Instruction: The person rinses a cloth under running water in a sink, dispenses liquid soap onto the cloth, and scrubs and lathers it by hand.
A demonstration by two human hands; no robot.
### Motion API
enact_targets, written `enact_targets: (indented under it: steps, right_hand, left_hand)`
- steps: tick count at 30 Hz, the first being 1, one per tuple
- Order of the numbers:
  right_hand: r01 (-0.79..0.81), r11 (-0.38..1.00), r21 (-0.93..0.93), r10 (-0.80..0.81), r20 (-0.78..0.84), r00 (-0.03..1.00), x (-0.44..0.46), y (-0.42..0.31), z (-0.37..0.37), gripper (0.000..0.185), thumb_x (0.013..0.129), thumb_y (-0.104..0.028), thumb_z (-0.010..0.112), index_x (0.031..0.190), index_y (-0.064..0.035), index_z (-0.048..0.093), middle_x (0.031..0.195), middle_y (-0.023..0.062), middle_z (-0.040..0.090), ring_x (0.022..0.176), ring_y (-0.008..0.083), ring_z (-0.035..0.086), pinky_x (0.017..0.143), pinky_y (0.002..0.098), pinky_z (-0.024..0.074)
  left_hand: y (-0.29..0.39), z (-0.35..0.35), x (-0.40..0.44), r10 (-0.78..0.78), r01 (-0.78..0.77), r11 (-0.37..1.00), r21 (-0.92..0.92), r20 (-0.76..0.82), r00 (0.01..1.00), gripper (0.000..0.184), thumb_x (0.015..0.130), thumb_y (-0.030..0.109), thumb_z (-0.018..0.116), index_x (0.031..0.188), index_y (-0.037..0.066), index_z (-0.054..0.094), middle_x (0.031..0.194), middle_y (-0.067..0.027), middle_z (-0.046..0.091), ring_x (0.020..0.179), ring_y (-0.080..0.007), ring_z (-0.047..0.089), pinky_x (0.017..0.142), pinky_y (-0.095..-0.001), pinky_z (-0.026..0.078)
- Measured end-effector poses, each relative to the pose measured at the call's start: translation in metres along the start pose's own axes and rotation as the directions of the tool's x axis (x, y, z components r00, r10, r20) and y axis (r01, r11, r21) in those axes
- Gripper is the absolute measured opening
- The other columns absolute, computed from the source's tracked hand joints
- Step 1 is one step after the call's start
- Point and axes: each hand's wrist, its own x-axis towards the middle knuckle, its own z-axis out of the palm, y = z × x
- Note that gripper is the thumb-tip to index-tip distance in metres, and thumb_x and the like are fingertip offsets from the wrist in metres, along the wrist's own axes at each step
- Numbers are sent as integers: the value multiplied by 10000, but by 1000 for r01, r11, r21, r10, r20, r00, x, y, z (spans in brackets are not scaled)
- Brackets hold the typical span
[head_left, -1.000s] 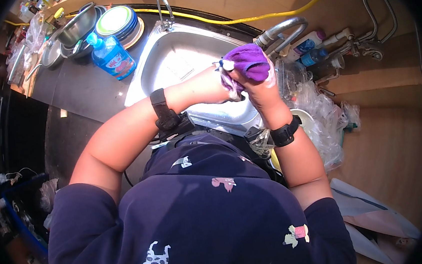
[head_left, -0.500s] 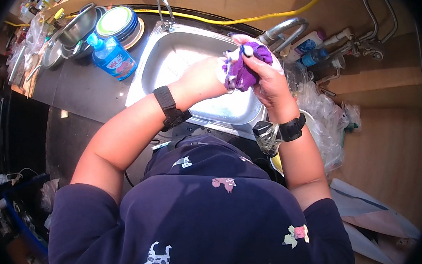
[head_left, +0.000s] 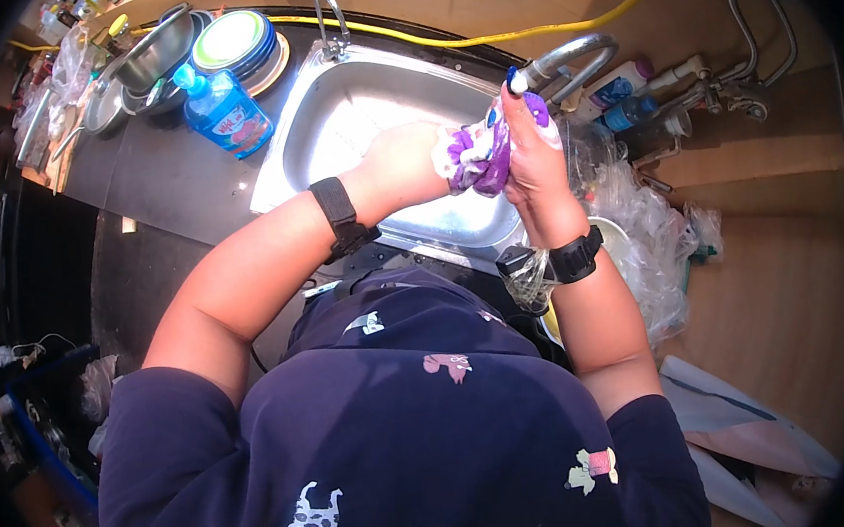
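Observation:
Between my two hands is a purple cloth (head_left: 494, 169), bunched up and streaked with white suds. My left hand (head_left: 411, 162) is closed on its left side, with most of the fingers hidden by the cloth and lather. My right hand (head_left: 533, 158) grips the other side, its thumb pointing up near the faucet. Both hands are above the right part of a steel sink (head_left: 306, 143). A curved metal faucet (head_left: 574, 52) reaches in just beyond my right hand.
Left of the sink stands a blue soap bottle (head_left: 228, 115) with a pump. Behind it are stacked plates (head_left: 230, 41) and metal pans (head_left: 158, 56). A small tap (head_left: 329, 31) rises at the sink's back edge. Clear plastic bags (head_left: 648, 264) hang at right, below a yellow hose (head_left: 611, 16).
The cloth has been twisted and squeezed lower between my hands, with more white suds showing. My right thumb has swung upward from lying across the cloth.

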Motion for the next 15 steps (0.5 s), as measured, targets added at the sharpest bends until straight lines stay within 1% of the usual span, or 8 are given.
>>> enact_targets:
  steps: [3,6,9,10,12,13,14,15]
  right_hand:
    - [-6,999,40,8,-34,999,2,2,-1,134,855,-232,616,886,-107,577,719,-32,523,663,74,519,597,228,423]
    - [-42,992,122,49,-58,997,2,2,-3,150,853,-242,614,914,-113,571,721,-14,535,657,93,539,592,239,441]
    - [-65,977,205,72,-28,997,1,1,-6,183,856,-259,607,956,-111,568,752,-1,544,687,109,549,619,260,458]
    - [-67,976,209,71,-15,997,-1,1,-6,189,859,-257,602,971,-109,566,766,-2,545,705,111,554,635,267,465]
    - [-38,981,191,38,3,999,-2,2,-6,212,865,-257,591,1010,-106,557,802,-1,548,749,116,563,681,282,478]
    - [-7,986,169,5,10,1000,-1,5,-7,230,867,-258,587,1033,-103,550,824,0,550,775,119,568,711,289,483]
    - [25,989,148,-28,18,999,0,7,-8,248,870,-259,582,1057,-101,544,847,2,553,801,123,573,740,297,489]
    - [15,989,147,-20,30,999,2,7,-11,304,870,-256,581,1114,-88,517,917,17,558,846,141,574,782,312,485]
  left_hand:
    - [-3,4,-2,29,-29,999,-46,-10,1000,241,757,274,564,935,114,593,776,-136,628,766,-337,594,673,-401,482]
    - [-2,1,-3,81,-87,988,-125,-51,995,237,730,287,603,847,81,621,778,-149,630,781,-326,599,696,-381,476]
    - [-19,12,5,124,-136,846,-516,-58,991,263,701,264,660,842,49,605,763,-152,623,765,-306,608,705,-366,474]
    - [-25,11,7,172,-146,847,-511,4,985,342,709,177,693,991,37,560,907,-137,626,804,-252,618,706,-333,501]
    - [-32,5,-1,108,76,677,-732,200,974,465,728,109,681,1138,48,468,1049,-129,577,884,-229,603,720,-327,524]
    - [-33,-2,-5,97,196,566,-801,300,949,537,738,75,675,1211,54,423,1120,-125,553,924,-218,596,727,-325,535]
    - [-33,-11,-7,79,449,343,-825,501,862,737,760,12,648,1354,89,219,1237,-119,459,1023,-212,552,745,-342,553]
    - [-42,-7,-9,186,477,115,-871,491,851,786,768,18,643,1387,99,166,1234,-136,463,1054,-211,540,760,-381,548]
